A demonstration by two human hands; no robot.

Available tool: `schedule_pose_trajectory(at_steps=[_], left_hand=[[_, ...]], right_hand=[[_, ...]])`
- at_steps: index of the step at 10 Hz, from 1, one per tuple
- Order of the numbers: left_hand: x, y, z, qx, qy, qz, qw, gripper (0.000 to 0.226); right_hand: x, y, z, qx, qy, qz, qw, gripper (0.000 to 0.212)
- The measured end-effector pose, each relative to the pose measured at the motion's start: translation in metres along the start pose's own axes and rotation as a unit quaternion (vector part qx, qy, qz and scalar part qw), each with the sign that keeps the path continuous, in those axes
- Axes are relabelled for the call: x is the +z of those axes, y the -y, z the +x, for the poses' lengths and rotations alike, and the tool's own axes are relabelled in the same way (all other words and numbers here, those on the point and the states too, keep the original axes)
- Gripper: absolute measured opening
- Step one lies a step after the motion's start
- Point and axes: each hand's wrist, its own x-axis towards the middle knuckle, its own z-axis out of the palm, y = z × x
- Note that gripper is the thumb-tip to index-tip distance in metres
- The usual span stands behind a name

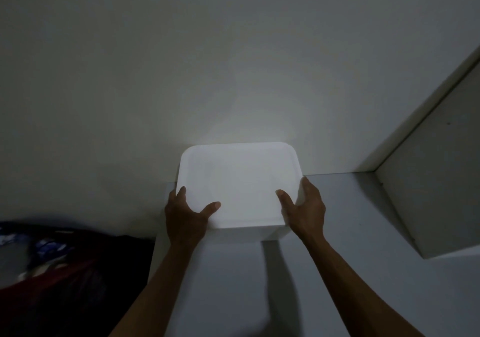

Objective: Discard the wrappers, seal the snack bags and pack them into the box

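White rounded-corner plastic box (pixel 240 183), lid on, sits on pale shelf (pixel 337 207) at far wall, long axis left-right. Left hand (pixel 188 213) & right hand (pixel 305 207) grip its near corners, thumbs on lid.

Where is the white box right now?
In the head view, the white box sits lidded at centre on a white surface against the wall, gripped by the left hand and right hand.
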Motion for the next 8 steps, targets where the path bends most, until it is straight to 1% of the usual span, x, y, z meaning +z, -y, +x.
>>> schedule_pose_trajectory(at_steps=[2, 3, 5, 6, 7, 8], left_hand=[[0.003, 0.004, -0.004, 0.032, 0.004, 0.065, 0.997, 0.098], [0.006, 0.005, -0.006, 0.045, -0.009, 0.084, 0.995, 0.095], [0.009, 0.007, -0.005, 0.055, -0.011, 0.086, 0.995, 0.094], [0.009, 0.010, -0.006, 0.085, -0.026, 0.101, 0.991, 0.092], [0.011, 0.011, -0.007, 0.117, -0.034, 0.171, 0.978, 0.088], [0.004, -0.007, -0.022, 0.068, -0.010, 0.170, 0.983, 0.086]], right_hand=[[-0.001, -0.003, 0.001, -0.007, 0.015, -0.005, 1.000, 0.082], [0.000, -0.005, 0.005, -0.009, 0.019, -0.009, 1.000, 0.081], [0.002, -0.009, 0.005, -0.016, 0.019, -0.007, 1.000, 0.076], [-0.001, -0.006, 0.004, -0.029, 0.032, -0.021, 0.999, 0.075], [-0.010, -0.005, 0.002, -0.039, 0.059, -0.044, 0.996, 0.078], [-0.021, -0.004, -0.006, -0.045, 0.064, -0.058, 0.995, 0.077]])
